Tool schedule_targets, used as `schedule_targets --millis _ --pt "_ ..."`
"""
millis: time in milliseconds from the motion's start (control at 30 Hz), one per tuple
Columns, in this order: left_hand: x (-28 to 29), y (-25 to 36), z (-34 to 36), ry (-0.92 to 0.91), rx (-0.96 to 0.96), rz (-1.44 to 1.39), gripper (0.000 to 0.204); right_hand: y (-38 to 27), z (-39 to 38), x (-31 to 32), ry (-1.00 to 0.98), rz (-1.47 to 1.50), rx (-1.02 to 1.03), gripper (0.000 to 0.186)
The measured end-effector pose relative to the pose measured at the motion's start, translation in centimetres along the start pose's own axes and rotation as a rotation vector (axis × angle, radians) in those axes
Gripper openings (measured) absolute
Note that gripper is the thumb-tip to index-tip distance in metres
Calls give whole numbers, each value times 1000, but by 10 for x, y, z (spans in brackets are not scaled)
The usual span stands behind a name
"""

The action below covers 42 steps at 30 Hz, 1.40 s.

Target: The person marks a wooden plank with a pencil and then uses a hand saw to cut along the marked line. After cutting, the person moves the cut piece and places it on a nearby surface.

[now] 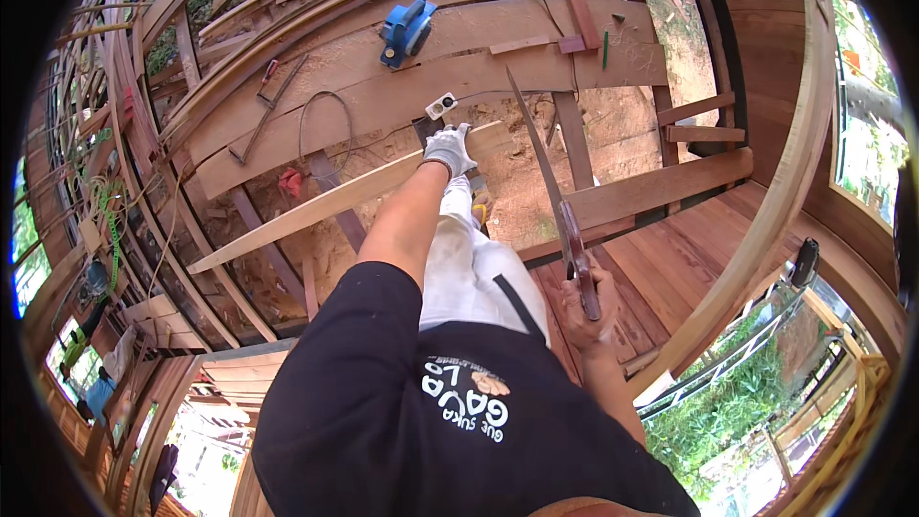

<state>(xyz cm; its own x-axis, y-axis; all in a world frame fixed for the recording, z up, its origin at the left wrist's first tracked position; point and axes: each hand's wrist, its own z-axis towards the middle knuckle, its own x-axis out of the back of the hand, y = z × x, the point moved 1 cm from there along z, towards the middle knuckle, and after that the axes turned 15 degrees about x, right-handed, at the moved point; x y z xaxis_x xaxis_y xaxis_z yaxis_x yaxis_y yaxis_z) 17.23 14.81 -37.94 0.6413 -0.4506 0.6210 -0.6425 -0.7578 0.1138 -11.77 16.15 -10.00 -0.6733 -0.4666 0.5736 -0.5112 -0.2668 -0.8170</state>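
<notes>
My left hand (446,150), in a pale work glove, grips a long light-coloured wooden board (325,203) near its right end. The board slants from the lower left up to the right, across dark floor beams. In my bare right hand (588,311) is a handsaw (542,151), its brown handle (578,263) wrapped by my fingers. The blade points up and away, apart from the board's right end. One foot (480,208) partly shows below my left hand, beside the white trousers.
Beyond the board, wide planks carry a blue corded power tool (407,32), a white socket block (441,105), a frame saw (269,107) and a green pencil (605,50). Bare earth shows between beams. A finished plank floor (661,263) and curved rail (766,258) lie right.
</notes>
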Motion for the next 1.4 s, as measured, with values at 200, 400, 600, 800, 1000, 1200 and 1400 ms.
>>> schedule_targets --millis 200,400,600,800,1000,1200,1400 --pt "-45 18 47 9 -6 40 87 40 23 -28 46 22 -39 18" --pt "-81 31 81 -20 11 44 87 107 27 -62 7 -63 15 17" --pt "-108 5 114 126 -312 -163 61 149 25 -99 29 -20 -57 18" --pt "-101 37 115 162 -138 -269 37 160 38 -113 -36 -56 39 19" --pt "-118 34 117 228 -87 -228 39 166 33 -121 -46 -58 136 20" --pt "-118 35 124 205 -89 -202 39 159 26 -118 -61 -87 129 18" --pt "-120 33 124 287 -116 -239 38 146 16 -104 -82 -36 54 17"
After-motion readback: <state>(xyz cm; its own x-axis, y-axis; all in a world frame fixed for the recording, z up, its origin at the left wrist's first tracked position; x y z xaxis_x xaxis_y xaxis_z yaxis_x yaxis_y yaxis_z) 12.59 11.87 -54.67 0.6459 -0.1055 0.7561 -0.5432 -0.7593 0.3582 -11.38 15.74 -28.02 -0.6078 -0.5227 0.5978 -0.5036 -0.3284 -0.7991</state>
